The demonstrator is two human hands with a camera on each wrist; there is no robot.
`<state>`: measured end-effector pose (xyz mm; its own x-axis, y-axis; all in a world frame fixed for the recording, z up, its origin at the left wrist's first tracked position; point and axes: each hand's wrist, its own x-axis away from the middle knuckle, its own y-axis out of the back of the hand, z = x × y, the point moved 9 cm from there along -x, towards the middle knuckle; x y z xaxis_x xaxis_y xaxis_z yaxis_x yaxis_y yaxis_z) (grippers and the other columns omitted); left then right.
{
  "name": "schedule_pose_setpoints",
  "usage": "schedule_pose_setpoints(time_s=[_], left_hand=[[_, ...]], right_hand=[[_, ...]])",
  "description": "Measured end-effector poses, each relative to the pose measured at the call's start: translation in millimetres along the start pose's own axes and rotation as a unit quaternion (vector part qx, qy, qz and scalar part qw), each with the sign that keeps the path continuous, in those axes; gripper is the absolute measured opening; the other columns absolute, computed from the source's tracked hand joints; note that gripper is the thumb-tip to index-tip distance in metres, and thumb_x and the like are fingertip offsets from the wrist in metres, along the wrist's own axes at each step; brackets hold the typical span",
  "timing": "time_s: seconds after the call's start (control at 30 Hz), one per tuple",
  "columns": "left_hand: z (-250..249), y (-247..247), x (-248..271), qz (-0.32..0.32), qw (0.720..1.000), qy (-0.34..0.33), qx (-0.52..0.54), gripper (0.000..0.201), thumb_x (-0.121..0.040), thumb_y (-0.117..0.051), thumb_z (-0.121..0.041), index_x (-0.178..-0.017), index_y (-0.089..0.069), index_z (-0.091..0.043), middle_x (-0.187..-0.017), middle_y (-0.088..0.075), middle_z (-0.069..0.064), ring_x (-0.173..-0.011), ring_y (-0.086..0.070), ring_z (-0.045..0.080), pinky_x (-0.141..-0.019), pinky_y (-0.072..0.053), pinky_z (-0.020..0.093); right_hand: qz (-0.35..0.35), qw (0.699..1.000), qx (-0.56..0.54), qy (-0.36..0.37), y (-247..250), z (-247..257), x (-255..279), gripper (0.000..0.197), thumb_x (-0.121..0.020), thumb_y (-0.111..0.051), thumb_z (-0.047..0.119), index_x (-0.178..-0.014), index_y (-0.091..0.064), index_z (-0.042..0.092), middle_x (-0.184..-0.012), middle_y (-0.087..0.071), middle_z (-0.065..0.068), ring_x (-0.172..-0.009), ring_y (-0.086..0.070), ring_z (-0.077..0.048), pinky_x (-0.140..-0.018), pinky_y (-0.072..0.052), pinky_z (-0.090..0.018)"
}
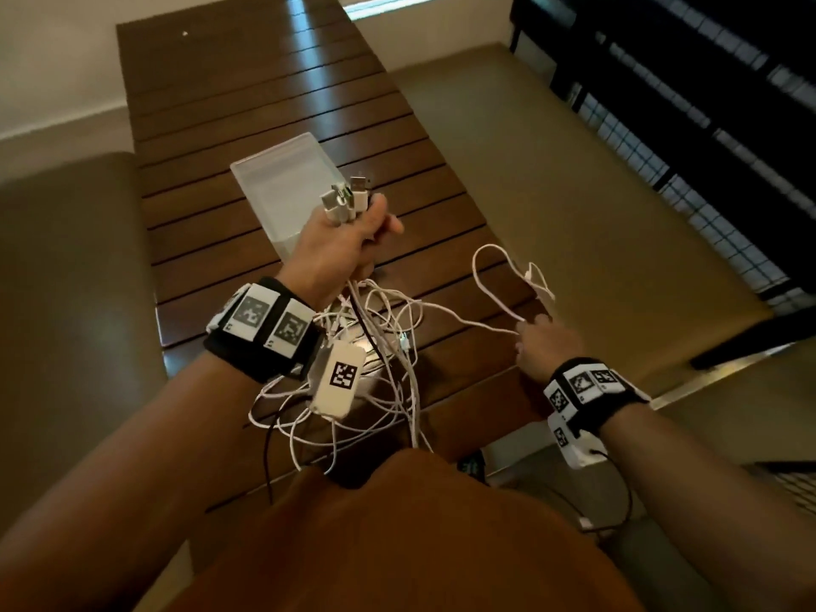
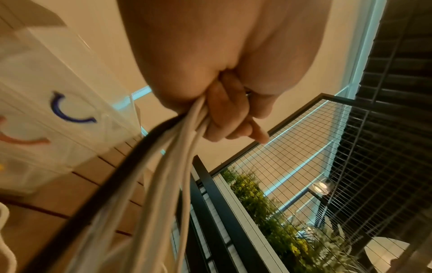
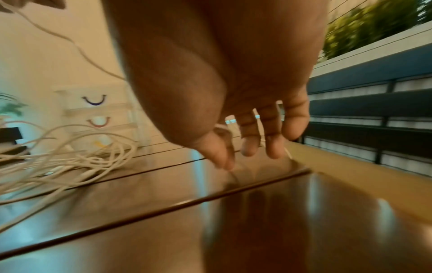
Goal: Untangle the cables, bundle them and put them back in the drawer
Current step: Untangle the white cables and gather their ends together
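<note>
My left hand (image 1: pixel 349 245) is raised over the wooden table (image 1: pixel 265 103) and grips a bunch of cable ends, whose connectors (image 1: pixel 346 196) stick up above the fist. In the left wrist view its curled fingers (image 2: pixel 233 114) close round several white cables and one black one (image 2: pixel 173 151). Below it the tangle of cables (image 1: pixel 379 360) hangs and spreads over the table's near end. At the right table edge my right hand (image 1: pixel 545 342) pinches one white cable (image 1: pixel 485 298) that loops away from the tangle; thumb and forefinger (image 3: pixel 224 160) meet on it, the other fingers straight.
A small translucent plastic drawer unit (image 1: pixel 282 187) stands on the table just behind my left hand, its drawers (image 3: pixel 98 114) closed. Cushioned benches (image 1: pixel 574 192) flank the table. A black mesh railing (image 1: pixel 706 125) runs along the right.
</note>
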<state>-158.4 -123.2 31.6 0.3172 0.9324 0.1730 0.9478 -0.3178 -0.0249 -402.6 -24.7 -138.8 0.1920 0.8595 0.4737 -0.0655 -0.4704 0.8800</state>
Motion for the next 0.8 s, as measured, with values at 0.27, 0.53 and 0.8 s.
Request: schedule_pose_setpoints(time_s=[0.27, 0.53, 0.8], left_hand=[[-8.8, -93.2, -18.0, 0.145, 0.989, 0.008, 0.023, 0.035, -0.103, -0.041, -0.026, -0.082, -0.063, -0.009, -0.055, -0.047, -0.009, -0.037, -0.024, 0.002, -0.036, -0.019, 0.017], [-4.0, -160.2, -8.0, 0.230, 0.973, 0.006, 0.007, 0.033, -0.102, -0.042, -0.024, -0.077, -0.056, -0.007, -0.059, -0.057, -0.008, -0.043, -0.038, 0.003, -0.043, -0.034, 0.018], [15.1, -212.2, 14.0, 0.287, 0.957, 0.037, 0.005, 0.036, -0.102, -0.038, -0.031, -0.078, -0.053, -0.008, -0.055, -0.058, -0.004, -0.063, -0.058, 0.021, -0.064, -0.052, 0.030]], right_hand=[[0.027, 0.981, -0.096, -0.166, -24.3, -107.5, 23.6, 0.019, -0.090, -0.047, 0.023, -0.072, -0.047, 0.019, -0.093, -0.065, -0.013, -0.083, -0.061, -0.031, -0.075, -0.050, -0.037], [0.169, 0.961, -0.190, -0.105, -84.4, -120.1, 66.6, 0.043, -0.096, -0.051, 0.011, -0.139, -0.047, 0.013, -0.141, -0.050, -0.011, -0.125, -0.050, -0.027, -0.097, -0.039, -0.030], [0.018, 0.788, -0.603, 0.123, 54.4, -34.1, 87.3, 0.038, -0.089, -0.059, 0.010, -0.123, -0.055, 0.024, -0.132, -0.056, 0.001, -0.111, -0.055, -0.003, -0.092, -0.048, -0.017]])
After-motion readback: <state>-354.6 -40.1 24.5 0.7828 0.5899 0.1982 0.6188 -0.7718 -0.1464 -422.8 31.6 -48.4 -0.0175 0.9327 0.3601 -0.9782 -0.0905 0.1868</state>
